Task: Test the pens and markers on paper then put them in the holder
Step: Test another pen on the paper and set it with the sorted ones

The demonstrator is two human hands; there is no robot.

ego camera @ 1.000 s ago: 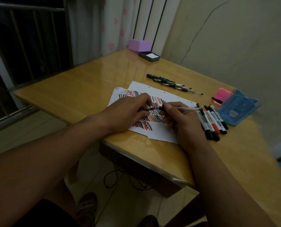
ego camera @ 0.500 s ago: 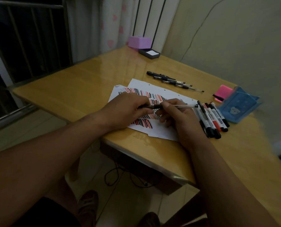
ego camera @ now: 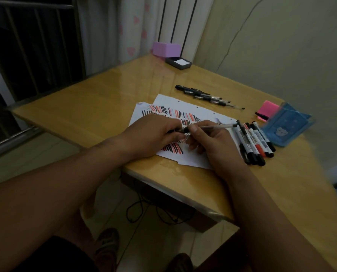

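Over the paper (ego camera: 195, 161) by the front edge of the table (ego camera: 85, 107), a clear pen (ego camera: 214, 127) was pinched at its dark end by the left hand (ego camera: 153, 134) and gripped by the right hand (ego camera: 212, 146). Markers (ego camera: 254, 142) were seen beside a blue holder (ego camera: 287, 126).

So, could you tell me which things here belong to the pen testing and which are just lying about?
Belongs: clear pen gripped by left hand and right hand, scribbled paper, markers, loose pens, blue holder.
Lying about: pink sticky notes, purple box, dark tray, floor cables.
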